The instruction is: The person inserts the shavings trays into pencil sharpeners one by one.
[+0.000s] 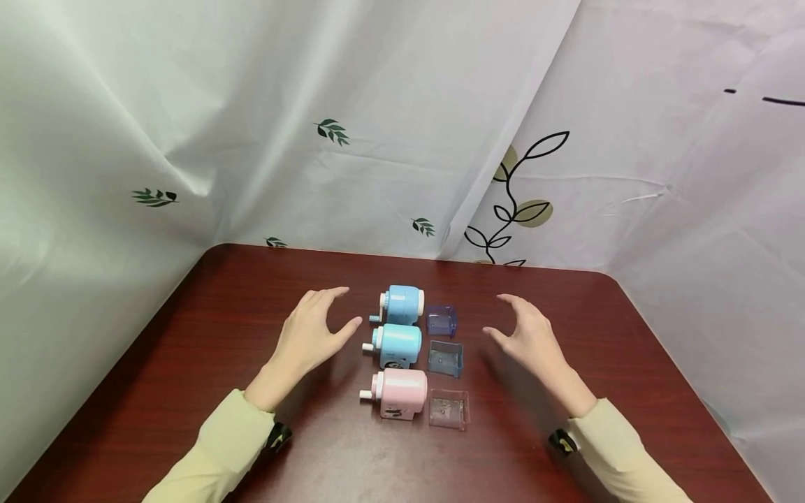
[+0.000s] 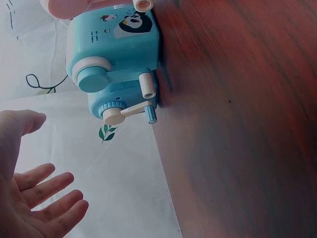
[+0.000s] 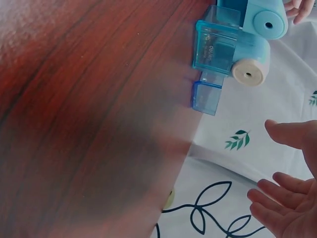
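Note:
Three crank pencil sharpeners stand in a column on the table: a blue sharpener [image 1: 403,303] with a white end at the back, a light blue sharpener [image 1: 400,342] with a panda print in the middle, and a pink sharpener [image 1: 404,391] nearest me. Their cranks point left. Right of each lies a clear shavings drawer: a blue-violet drawer [image 1: 441,321], a grey-blue drawer [image 1: 446,358] and a pinkish drawer [image 1: 448,409]. My left hand [image 1: 311,332] hovers left of the sharpeners, thumb and fingers spread apart. On the drawers' right, my right hand [image 1: 531,335] mirrors it, holding nothing.
The dark red wooden table [image 1: 151,363] has rounded far corners. A white curtain [image 1: 283,126] with leaf prints hangs behind and along both sides. Dark bands sit at both wrists, next to the pale sleeves [image 1: 235,433].

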